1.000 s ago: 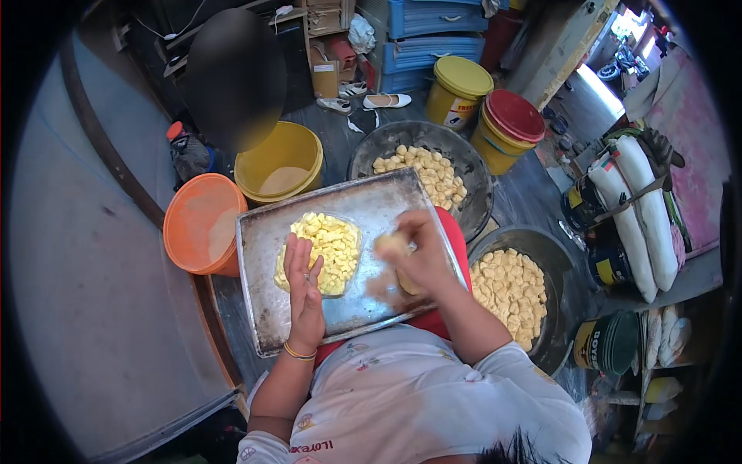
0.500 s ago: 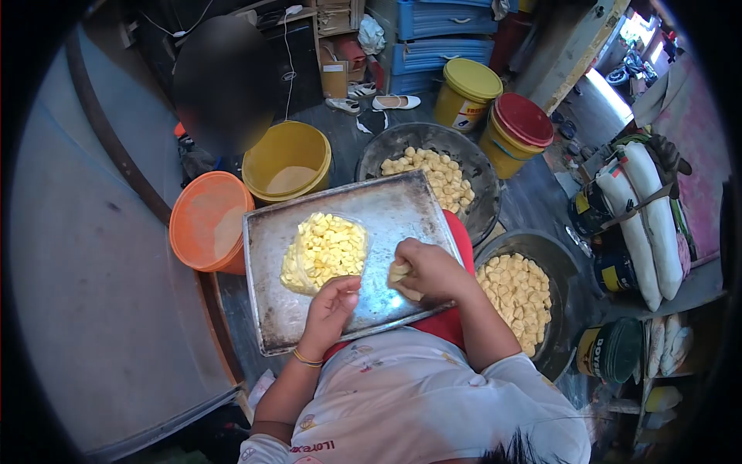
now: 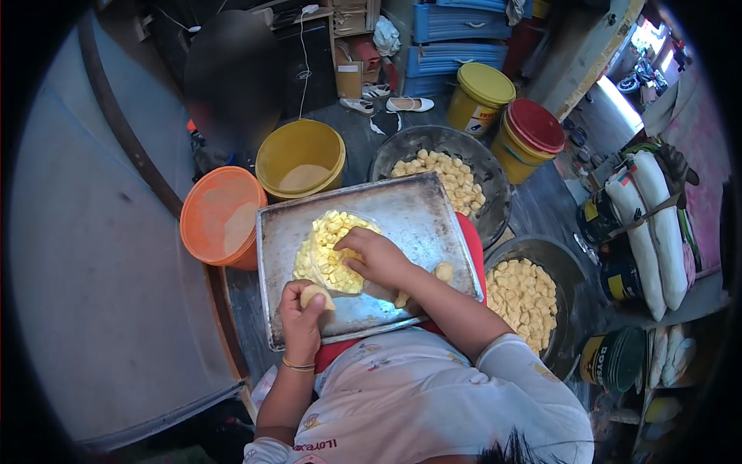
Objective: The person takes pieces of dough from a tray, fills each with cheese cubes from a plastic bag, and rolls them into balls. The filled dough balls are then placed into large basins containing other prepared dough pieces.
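Note:
A metal tray [image 3: 410,203] lies across my lap. On it sits a clear plastic bag of small yellow cubes [image 3: 334,226]. My left hand [image 3: 300,329] is closed on a flattened piece of dough [image 3: 317,297] at the tray's near edge. My right hand [image 3: 380,259] reaches over the bag with its fingertips at the cubes, thumb and fingers apart. Whether a cube is between them is hard to make out. Other dough pieces [image 3: 443,272] lie on the tray beside my right forearm, which partly hides them.
To the right stand two dark basins, one farther [image 3: 495,174] and one nearer [image 3: 568,282], holding many dough pieces. An orange bucket [image 3: 197,224] and a yellow bucket [image 3: 332,151] containing powder stand beyond the tray's left side. Lidded buckets [image 3: 487,81] stand at the back.
My right hand has moved left from the dough on the tray to the yellow cubes. A dough piece now shows in my left hand, and other pieces lie on the tray.

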Action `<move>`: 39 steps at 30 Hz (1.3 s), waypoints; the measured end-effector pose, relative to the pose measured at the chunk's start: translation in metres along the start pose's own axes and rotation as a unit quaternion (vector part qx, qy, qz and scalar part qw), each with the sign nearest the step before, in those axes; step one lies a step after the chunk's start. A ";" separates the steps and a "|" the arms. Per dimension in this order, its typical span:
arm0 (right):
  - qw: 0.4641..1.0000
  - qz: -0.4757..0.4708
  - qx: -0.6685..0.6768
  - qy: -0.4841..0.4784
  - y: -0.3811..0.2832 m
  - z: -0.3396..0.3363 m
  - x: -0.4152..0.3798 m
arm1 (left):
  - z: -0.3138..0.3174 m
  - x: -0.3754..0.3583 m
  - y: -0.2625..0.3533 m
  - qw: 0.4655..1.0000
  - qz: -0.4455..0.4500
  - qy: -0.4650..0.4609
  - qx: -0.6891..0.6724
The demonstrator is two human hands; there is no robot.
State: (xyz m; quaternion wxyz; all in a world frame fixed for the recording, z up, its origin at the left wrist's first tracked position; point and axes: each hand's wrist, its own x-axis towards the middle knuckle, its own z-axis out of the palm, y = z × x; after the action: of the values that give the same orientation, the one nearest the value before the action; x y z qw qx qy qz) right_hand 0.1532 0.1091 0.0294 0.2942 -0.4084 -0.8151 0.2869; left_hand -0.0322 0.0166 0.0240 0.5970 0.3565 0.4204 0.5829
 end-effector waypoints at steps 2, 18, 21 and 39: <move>1.000 -0.010 -0.027 0.001 0.006 0.013 0.003 | -0.003 -0.002 0.003 0.998 0.058 0.024 -0.020; 0.995 0.074 0.065 0.035 0.003 0.004 -0.007 | -0.007 0.001 0.006 0.983 -0.060 -0.032 -0.172; 0.980 0.156 0.120 0.034 -0.002 0.000 -0.010 | -0.003 0.001 0.008 0.979 -0.065 -0.034 -0.193; 0.971 -0.020 0.227 0.076 -0.045 -0.017 -0.027 | 0.027 0.005 0.007 0.974 -0.039 -0.038 -0.220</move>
State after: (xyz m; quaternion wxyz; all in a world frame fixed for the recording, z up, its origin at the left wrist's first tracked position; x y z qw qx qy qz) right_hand 0.1565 0.0677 0.0655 0.4462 -0.3352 -0.7119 0.4262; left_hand -0.0103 0.0242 0.0402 0.6990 0.2215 0.2724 0.6230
